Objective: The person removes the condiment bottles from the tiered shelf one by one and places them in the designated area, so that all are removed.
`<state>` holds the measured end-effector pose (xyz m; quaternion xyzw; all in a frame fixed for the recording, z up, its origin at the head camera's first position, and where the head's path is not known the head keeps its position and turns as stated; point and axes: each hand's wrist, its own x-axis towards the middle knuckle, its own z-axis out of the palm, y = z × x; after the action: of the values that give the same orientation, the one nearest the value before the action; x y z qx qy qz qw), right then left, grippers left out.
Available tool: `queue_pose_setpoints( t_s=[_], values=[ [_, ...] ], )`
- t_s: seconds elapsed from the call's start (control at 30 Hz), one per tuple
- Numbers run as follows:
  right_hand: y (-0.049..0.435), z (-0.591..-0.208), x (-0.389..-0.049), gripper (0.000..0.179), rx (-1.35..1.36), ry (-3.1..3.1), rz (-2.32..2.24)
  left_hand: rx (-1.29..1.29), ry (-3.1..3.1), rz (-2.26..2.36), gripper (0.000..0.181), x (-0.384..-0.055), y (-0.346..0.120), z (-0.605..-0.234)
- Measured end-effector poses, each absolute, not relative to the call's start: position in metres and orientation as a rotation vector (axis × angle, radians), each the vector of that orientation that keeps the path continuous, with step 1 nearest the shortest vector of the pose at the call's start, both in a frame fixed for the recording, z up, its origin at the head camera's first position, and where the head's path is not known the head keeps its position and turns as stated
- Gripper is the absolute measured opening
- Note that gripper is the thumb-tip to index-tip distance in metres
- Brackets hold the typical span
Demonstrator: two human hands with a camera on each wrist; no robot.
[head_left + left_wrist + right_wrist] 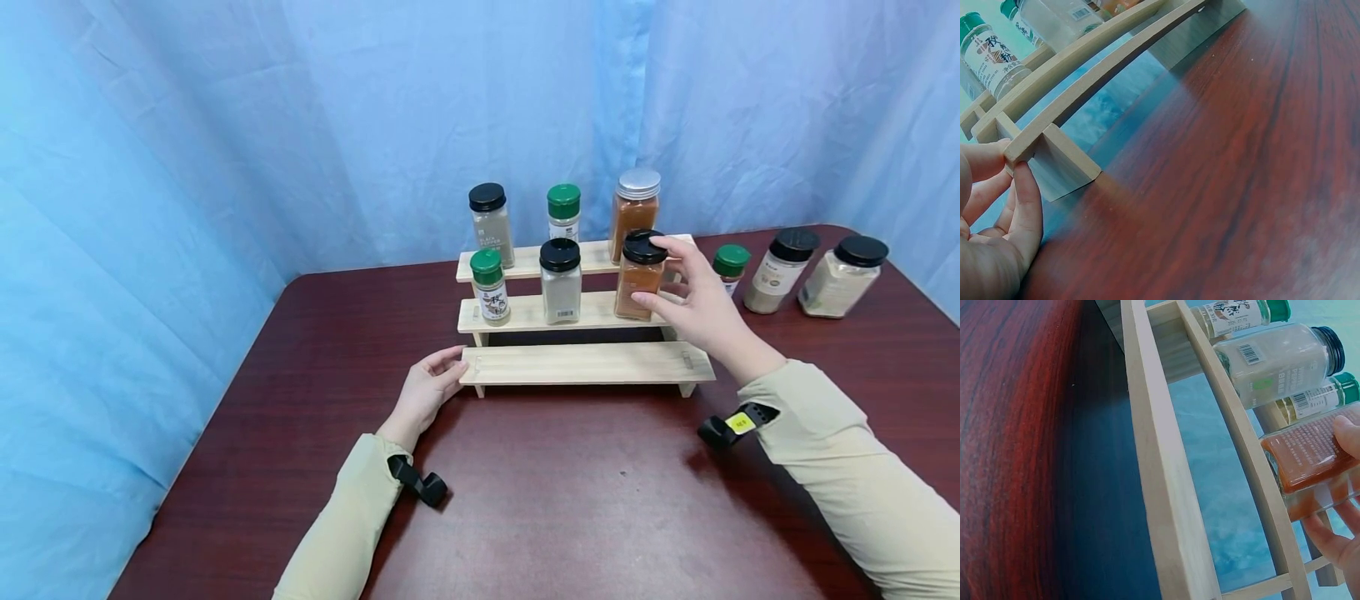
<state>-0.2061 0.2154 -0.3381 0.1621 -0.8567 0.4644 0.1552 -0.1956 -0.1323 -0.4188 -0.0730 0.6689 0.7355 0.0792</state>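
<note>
Plainly, the right hand has a part-spread, pinching grip on the orange-brown jar, thumb against its body and forefinger at its black lid. That jar is upright, near the right end of the middle shelf; whether its base bears on the wood I cannot tell. A narrow gap parts it from the pale jar, and another gap separates that from the green-lidded jar near the shelf's left end. Just behind, the silver-lidded jar stands on the top shelf, limiting room at the back.

The left hand's grip is nearly closed, pinching the left end of the bottom shelf between thumb and fingers. That shelf's long front edge runs unobstructed to its right end, and a broad stretch of the bench spreads before it, between the forearms. Right of the rack, three jars stand close together, the short green-topped one just beyond the right hand and the wide one nearest the bench's right edge. The blue curtain hangs along the back edge.
</note>
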Motion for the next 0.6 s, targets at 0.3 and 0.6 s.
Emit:
queue_pose_setpoints(
  t_s=[0.3,0.6],
  values=[
    [0.216,-0.337,-0.203,0.068,0.479,-2.425,1.251,-0.207,1.986,2.211,0.04,-0.195,-0.133,-0.419],
    [0.219,-0.336,-0.195,0.07,0.504,-2.385,1.227,-0.207,1.986,2.215,0.04,-0.195,-0.132,-0.419]
  ],
)
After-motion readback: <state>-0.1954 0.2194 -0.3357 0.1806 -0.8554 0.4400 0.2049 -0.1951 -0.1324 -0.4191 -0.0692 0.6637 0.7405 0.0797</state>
